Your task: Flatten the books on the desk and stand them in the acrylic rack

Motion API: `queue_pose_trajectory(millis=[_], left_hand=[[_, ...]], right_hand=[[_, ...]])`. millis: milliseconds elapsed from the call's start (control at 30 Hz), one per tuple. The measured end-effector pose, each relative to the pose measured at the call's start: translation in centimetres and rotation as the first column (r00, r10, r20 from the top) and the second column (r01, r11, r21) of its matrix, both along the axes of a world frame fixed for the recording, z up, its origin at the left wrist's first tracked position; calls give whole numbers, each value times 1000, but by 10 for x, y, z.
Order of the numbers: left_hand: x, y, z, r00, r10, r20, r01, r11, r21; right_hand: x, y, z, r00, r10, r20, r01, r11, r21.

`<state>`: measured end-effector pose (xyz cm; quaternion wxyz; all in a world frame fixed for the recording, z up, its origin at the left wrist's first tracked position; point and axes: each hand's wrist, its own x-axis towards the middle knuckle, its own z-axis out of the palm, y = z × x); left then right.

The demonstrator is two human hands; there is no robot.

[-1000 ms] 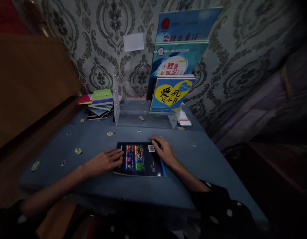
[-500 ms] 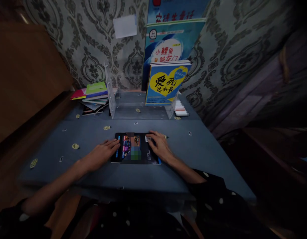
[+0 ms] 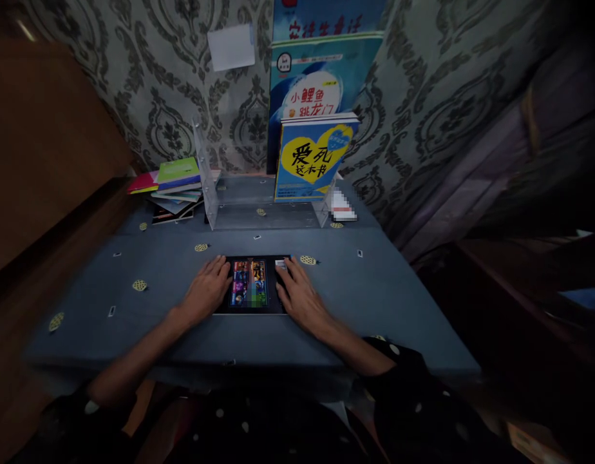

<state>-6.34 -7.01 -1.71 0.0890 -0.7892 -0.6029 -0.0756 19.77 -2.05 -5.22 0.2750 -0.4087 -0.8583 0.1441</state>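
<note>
A thin book (image 3: 250,283) with a black cover and a block of colourful pictures lies flat on the cloth-covered table (image 3: 365,309). My left hand (image 3: 208,287) rests flat over the book's left edge, its fingers stretched out and its thumb hard to see. Over the right edge lies my right hand (image 3: 302,293), with fingers spread and the tips on the cover, beside a small white label. Both palms partly hide the book's sides. Neither hand lifts it.
Behind the book stands a clear acrylic rack (image 3: 208,183) with a blue book (image 3: 310,161) bearing a yellow heart. Taller books (image 3: 326,71) lean on the wall behind it. A pile of books (image 3: 176,187) sits at back left. A pixelated white item (image 3: 342,206) lies right of the rack.
The left hand has moved further onto the book's left side. The right hand's fingers have spread across the right edge. The view has shifted slightly, moving the scene left.
</note>
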Motion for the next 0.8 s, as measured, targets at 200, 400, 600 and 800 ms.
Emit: queue_pose_trajectory(millis=[200, 400, 600, 800], left_hand=[[4, 5, -5, 999, -27, 33, 27, 1000, 3], [8, 7, -10, 997, -42, 64, 39, 998, 43], [14, 7, -10, 996, -48, 82, 46, 999, 23], [17, 9, -8, 995, -37, 96, 37, 999, 2]], right_hand=[[-1, 0, -3, 1000, 0, 1, 0, 1000, 5], [-1, 0, 6, 997, -6, 72, 3, 999, 42], [-26, 3, 26, 973, 105, 205, -106, 994, -5], [-51, 4, 24, 970, 146, 196, -147, 989, -7]])
